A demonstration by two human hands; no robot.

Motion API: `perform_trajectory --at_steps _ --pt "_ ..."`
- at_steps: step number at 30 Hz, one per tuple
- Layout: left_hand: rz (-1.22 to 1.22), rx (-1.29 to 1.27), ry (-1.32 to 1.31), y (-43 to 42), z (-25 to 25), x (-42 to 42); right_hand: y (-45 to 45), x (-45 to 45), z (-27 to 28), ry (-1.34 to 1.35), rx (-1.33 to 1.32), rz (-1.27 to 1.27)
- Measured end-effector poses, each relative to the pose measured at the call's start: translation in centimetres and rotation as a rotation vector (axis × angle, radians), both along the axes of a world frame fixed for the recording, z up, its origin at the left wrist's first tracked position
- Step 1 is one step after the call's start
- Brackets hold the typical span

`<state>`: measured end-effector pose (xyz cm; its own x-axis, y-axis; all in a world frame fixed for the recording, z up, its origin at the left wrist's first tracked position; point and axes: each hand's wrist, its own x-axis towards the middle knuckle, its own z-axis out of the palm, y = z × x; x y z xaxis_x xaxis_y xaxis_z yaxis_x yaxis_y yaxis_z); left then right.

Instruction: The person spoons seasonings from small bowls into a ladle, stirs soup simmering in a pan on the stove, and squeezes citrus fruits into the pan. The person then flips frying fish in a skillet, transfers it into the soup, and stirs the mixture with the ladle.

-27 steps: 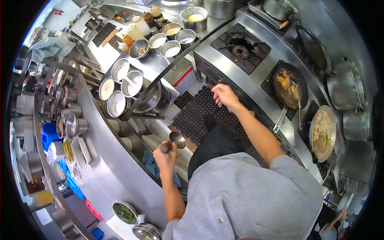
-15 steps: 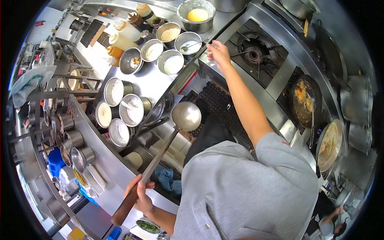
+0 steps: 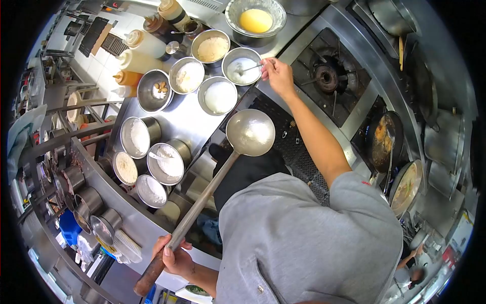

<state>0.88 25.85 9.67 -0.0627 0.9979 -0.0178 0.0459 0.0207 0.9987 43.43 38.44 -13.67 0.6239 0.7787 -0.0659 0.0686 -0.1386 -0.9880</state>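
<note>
My left hand (image 3: 174, 258) is wrapped round the long handle of a metal ladle (image 3: 250, 133), near its wooden end. The ladle's bowl looks empty and hangs before the steel counter. My right hand (image 3: 277, 76) pinches the end of a small spoon (image 3: 250, 68), whose tip rests in a steel pot of white powder (image 3: 242, 65). Beside that pot stand another pot of white powder (image 3: 217, 96), a pot of pale tan powder (image 3: 212, 49) and a bowl with brown pieces (image 3: 155, 91).
A stove burner (image 3: 329, 77) is right of my right hand. Further right are a dark pan with browned food (image 3: 382, 139) and a pale pan (image 3: 406, 187). Sauce bottles (image 3: 144, 43) line the counter's far side. Part of a person (image 3: 412, 268) shows at the lower right.
My right hand has reached forward to the small spoon and closed on it. The ladle has swung up, its bowl now higher and further right. The view has shifted toward the counter with the pots.
</note>
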Motion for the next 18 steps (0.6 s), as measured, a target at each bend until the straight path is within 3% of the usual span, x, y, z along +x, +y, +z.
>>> perform_trajectory --at_steps 9,14,18 --pt "-0.005 0.010 -0.075 1.7 -0.1 0.4 -0.3 0.1 0.0 0.411 -0.008 -0.131" --pt "0.069 0.008 -0.036 1.4 -0.7 -0.2 -0.1 0.2 -0.8 0.438 0.100 -0.159" --pt "0.126 0.008 -0.025 1.3 -0.9 -0.5 0.1 -0.3 -1.4 0.194 0.122 -0.051"
